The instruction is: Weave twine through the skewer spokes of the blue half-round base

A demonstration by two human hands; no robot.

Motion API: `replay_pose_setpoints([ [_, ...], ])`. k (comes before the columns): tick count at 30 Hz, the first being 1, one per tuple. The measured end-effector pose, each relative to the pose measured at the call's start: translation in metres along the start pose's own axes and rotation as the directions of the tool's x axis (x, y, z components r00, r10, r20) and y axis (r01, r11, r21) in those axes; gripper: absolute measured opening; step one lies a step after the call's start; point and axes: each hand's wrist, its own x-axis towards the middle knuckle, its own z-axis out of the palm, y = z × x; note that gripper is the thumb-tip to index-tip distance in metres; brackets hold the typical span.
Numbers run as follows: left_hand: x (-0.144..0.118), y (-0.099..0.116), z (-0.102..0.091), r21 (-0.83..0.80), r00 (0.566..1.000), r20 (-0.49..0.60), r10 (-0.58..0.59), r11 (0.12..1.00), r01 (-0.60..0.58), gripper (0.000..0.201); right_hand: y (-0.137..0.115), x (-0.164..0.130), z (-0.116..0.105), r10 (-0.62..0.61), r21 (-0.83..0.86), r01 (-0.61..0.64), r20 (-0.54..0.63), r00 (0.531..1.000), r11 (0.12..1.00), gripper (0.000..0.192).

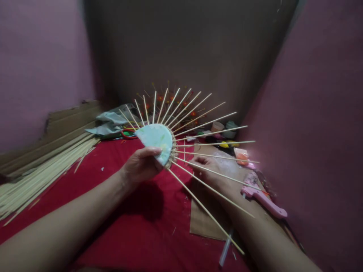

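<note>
- Pale-blue disc ringed with bamboo skewers: left hand has its grip closed on the edge, raised above red cloth.
- Right hand lies behind the skewers on cardboard; its grip can't be made out.
- Pink glue gun lies just right of that hand.

No readable text, label, brand, number or sign anywhere in view. Faint pale blotches on the light-blue disc, but no letters. Nothing printed on the pink glue gun, nor on the cardboard sheet. Small containers at the back too blurred and too small for any lettering to be made out.
</note>
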Motion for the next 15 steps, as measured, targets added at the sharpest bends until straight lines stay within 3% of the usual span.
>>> replay_pose_setpoints([
  [1, -0.002, -0.001, 0.002, -0.007, 1.0, 0.012, -0.011, 1.0, 0.011, 0.051, 0.001, -0.005, 0.008, -0.009, -0.128, 0.019, 0.079, 0.997, 0.992, 0.009],
  [3, -0.003, -0.004, 0.003, -0.019, 0.999, 0.034, -0.019, 1.0, 0.02, 0.048, 0.001, -0.009, 0.016, -0.192, -0.266, 0.211, 0.095, 0.977, 0.941, 0.01],
  [5, -0.004, -0.005, 0.002, -0.027, 0.998, 0.057, -0.012, 1.0, 0.014, 0.044, -0.006, -0.009, 0.017, -0.411, -0.36, 0.382, -0.003, 0.912, 0.851, 0.035],
  [7, -0.004, -0.005, 0.001, -0.016, 0.997, 0.078, -0.022, 1.0, 0.024, 0.037, -0.018, -0.008, 0.013, -0.504, -0.402, 0.416, -0.139, 0.853, 0.816, 0.05],
  [9, -0.003, -0.005, 0.001, -0.005, 0.995, 0.096, -0.033, 0.999, 0.034, 0.034, -0.033, -0.01, 0.01, -0.398, -0.271, 0.344, -0.179, 0.9, 0.899, 0.049],
  [11, -0.002, -0.006, 0.001, -0.001, 0.993, 0.108, -0.044, 0.999, 0.044, 0.033, -0.045, -0.014, 0.01, -0.286, -0.051, 0.282, -0.122, 0.95, 0.958, 0.051],
  [13, -0.002, -0.007, 0.002, 0.001, 0.991, 0.123, -0.051, 0.999, 0.051, 0.032, -0.05, -0.016, 0.013, -0.218, 0.103, 0.22, -0.029, 0.975, 0.97, 0.048],
  [15, -0.002, -0.009, 0.002, 0.01, 0.988, 0.14, -0.063, 0.998, 0.062, 0.029, -0.048, -0.016, 0.016, -0.172, 0.159, 0.165, 0.033, 0.985, 0.973, 0.034],
])
